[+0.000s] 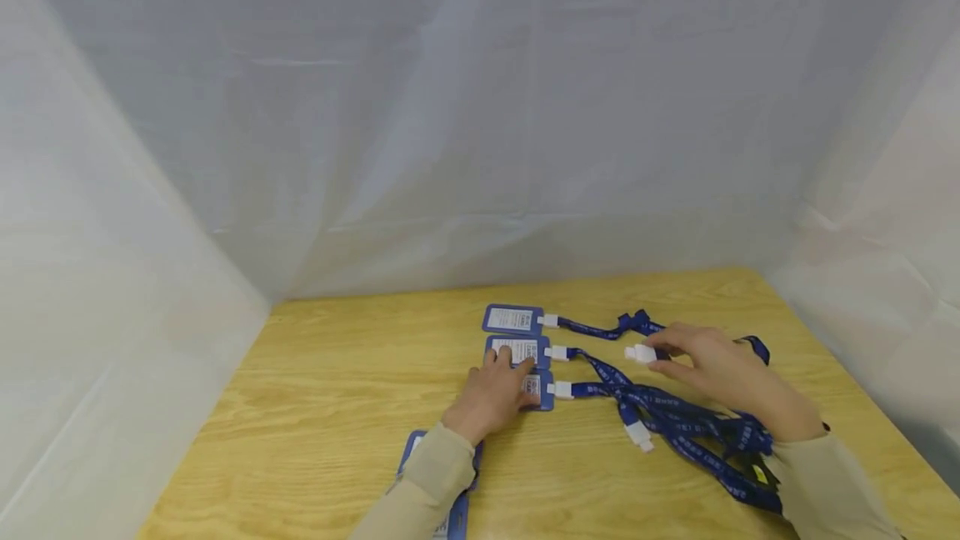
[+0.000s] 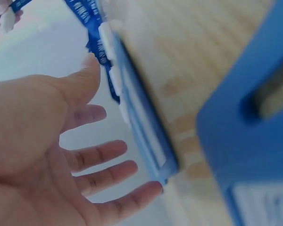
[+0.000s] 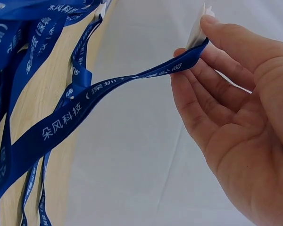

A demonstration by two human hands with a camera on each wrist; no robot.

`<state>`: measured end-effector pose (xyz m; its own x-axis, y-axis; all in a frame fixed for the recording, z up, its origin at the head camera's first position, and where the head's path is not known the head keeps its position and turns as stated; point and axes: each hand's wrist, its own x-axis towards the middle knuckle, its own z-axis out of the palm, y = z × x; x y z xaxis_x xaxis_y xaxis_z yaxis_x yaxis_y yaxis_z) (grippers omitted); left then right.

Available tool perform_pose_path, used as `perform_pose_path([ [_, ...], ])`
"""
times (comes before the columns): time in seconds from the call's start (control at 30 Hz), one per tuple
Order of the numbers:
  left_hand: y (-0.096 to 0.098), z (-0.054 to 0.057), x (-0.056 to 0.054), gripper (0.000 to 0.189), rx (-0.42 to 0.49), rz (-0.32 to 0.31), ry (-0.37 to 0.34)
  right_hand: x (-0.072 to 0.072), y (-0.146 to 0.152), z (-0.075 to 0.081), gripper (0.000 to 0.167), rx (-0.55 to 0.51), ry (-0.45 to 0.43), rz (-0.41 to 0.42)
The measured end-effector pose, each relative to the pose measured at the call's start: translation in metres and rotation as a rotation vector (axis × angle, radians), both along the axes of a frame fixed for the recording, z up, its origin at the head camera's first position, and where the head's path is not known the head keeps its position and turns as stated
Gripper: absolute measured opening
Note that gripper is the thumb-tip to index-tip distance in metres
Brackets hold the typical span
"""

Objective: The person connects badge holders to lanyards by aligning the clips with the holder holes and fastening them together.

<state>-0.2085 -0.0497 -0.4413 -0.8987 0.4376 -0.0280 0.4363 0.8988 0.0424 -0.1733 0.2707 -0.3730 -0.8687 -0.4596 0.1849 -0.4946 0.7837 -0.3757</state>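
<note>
My right hand [image 1: 701, 361] pinches the white plastic clip [image 1: 640, 353] of a blue lanyard [image 3: 66, 120] between thumb and fingers, raised above the table. From the clip, the printed strap runs back to the pile. My left hand [image 1: 491, 390] lies over the blue card holders at mid-table, its fingers spread and fairly straight; in the left wrist view the fingertips are right at the holders' edge. Three blue card holders are lined up there: the far one [image 1: 510, 319], the middle one [image 1: 540, 348] and the near one [image 1: 545, 398], each joined to a lanyard by a white clip.
A tangled heap of blue lanyards [image 1: 693, 423] spreads over the right side of the wooden table [image 1: 322, 390], with another loose white clip [image 1: 639, 436] at its left. More card holders [image 1: 457, 519] lie under my left forearm. White sheeting [image 1: 480, 123] walls the table in.
</note>
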Motion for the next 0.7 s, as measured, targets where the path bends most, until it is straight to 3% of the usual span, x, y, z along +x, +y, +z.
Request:
perform_pose_path([
  [0.2, -0.022, 0.011, 0.004, 0.045, 0.065, -0.028, 0.047, -0.002, -0.006, -0.002, 0.038, -0.029, -0.057, 0.027],
  [0.4, -0.056, 0.021, 0.015, 0.031, 0.126, -0.038, 0.024, -0.002, -0.008, -0.004, 0.034, -0.01, -0.036, 0.04],
  [0.53, -0.075, 0.024, 0.027, 0.027, 0.112, -0.043, -0.013, -0.003, -0.009, -0.005, 0.032, -0.02, -0.023, 0.062],
  [0.7, -0.096, 0.021, 0.044, 0.027, 0.057, -0.027, -0.043, -0.002, -0.012, -0.006, 0.031, -0.03, -0.082, 0.047],
])
